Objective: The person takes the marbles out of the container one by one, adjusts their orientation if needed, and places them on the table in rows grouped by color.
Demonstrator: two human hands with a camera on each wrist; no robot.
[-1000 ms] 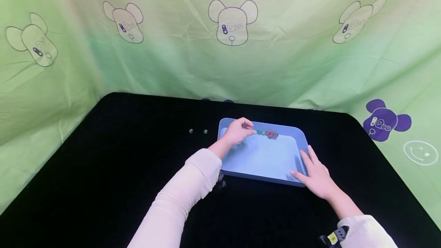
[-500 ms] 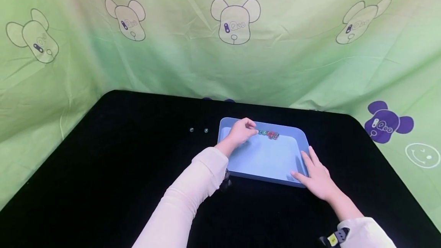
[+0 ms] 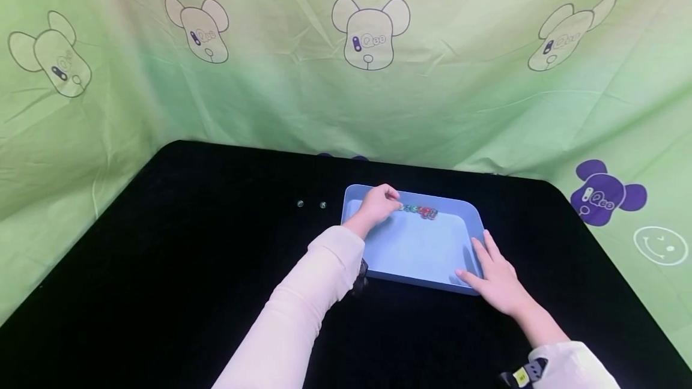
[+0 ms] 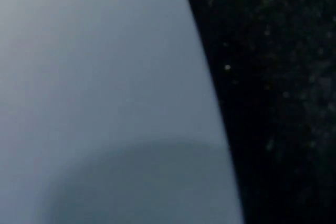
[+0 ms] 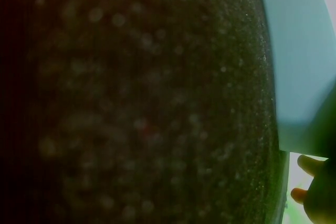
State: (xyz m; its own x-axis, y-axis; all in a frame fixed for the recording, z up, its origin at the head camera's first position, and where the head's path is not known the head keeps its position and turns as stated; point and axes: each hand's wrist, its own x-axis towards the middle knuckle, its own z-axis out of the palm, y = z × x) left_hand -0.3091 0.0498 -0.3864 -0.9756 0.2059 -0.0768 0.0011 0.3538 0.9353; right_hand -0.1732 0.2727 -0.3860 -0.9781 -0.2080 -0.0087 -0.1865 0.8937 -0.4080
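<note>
A blue rectangular tray (image 3: 416, 251) sits on the black table. Inside it, along the far side, runs a short row of green and red glass marbles (image 3: 425, 212). My left hand (image 3: 376, 206) reaches over the tray's left side and pinches a small glass marble between thumb and forefinger at the row's left end; the fingertips partly hide it. With fingers spread, my right hand (image 3: 498, 278) rests on the tray's right side, the thumb over the near right corner. In the right wrist view, fingertips (image 5: 310, 165) show beside the tray's wall (image 5: 299, 51).
Two clear marbles (image 3: 311, 204) lie apart on the black cloth (image 3: 189, 269), left of the tray. A green printed curtain (image 3: 281, 89) surrounds the table at the back and sides. The left wrist view is filled by a blurred pale tray surface (image 4: 115, 77) and dark cloth.
My left hand moves slightly right along the row, then slightly back left, while its forearm swings to the right. My right hand and the tray stay in place.
</note>
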